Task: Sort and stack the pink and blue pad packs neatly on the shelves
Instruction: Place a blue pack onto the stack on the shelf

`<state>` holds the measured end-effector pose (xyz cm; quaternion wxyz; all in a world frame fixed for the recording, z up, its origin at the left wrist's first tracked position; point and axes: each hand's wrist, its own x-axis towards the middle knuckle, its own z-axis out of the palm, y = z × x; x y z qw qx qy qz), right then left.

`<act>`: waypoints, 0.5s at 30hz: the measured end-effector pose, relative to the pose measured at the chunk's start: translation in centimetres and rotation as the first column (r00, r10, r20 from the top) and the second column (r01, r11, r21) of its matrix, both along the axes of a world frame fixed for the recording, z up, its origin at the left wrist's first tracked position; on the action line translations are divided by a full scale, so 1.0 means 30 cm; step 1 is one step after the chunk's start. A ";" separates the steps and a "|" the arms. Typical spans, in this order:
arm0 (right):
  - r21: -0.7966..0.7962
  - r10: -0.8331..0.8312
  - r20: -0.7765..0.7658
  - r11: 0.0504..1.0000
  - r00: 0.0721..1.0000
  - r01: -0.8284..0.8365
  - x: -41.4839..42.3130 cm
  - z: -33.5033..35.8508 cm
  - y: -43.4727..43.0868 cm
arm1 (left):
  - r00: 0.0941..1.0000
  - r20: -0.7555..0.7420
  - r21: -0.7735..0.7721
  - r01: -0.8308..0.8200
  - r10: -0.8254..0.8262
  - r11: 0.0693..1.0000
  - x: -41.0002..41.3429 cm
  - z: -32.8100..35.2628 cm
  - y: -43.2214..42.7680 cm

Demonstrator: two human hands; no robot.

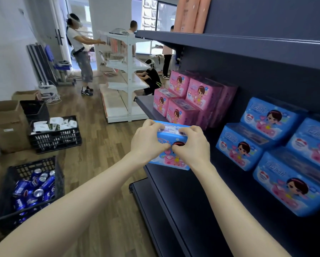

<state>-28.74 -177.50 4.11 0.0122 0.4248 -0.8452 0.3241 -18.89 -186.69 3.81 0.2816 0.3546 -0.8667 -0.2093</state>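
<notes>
Two hands, left hand (pixel 148 140) and right hand (pixel 191 145), pinch one blue pack (pixel 167 159) at frame centre with curled fingers and thumbs; it is probably light, squashy and slick-wrapped, best gripped at its ends, with the blue stack (pixel 270 117) at right and the pink stack (pixel 201 95) farther up.

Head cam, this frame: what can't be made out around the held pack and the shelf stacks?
All head view.
1. Held blue pack: front largely covered by the left hand and right hand; label print too small to read.
2. Blue stack: cut off by the right edge, count unknown.
3. Pink stack: rear packs hidden behind front ones.
4. Peach bottles: tops cut off by the top edge.
</notes>
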 end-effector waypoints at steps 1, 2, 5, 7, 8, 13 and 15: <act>-0.004 -0.016 -0.005 1.000 1.000 0.016 -0.023 0.004 -0.009 | 1.000 -0.008 -0.005 0.014 -0.014 1.000 -0.026 0.003 -0.012; -0.008 -0.032 -0.008 0.999 0.999 0.032 -0.045 0.008 -0.016 | 1.000 -0.015 -0.010 0.028 -0.028 1.000 -0.053 0.006 -0.023; -0.021 -0.076 -0.009 0.997 0.997 0.076 -0.102 0.012 -0.030 | 0.997 -0.036 -0.011 0.065 -0.065 0.998 -0.119 0.006 -0.048; -0.027 -0.101 -0.009 0.995 0.995 0.100 -0.124 0.009 -0.031 | 0.995 -0.046 -0.012 0.089 -0.089 0.996 -0.150 0.002 -0.056; -0.030 -0.113 -0.009 0.993 0.994 0.112 -0.132 0.007 -0.030 | 0.994 -0.052 -0.012 0.100 -0.101 0.995 -0.162 0.000 -0.058; -0.031 -0.185 -0.012 0.982 0.983 0.185 -0.150 0.000 -0.010 | 0.984 -0.047 -0.008 0.172 -0.172 0.985 -0.208 -0.002 -0.065; -0.033 -0.217 -0.007 0.976 0.976 0.217 -0.153 0.001 0.001 | 0.977 -0.050 -0.008 0.209 -0.209 0.978 -0.227 -0.003 -0.064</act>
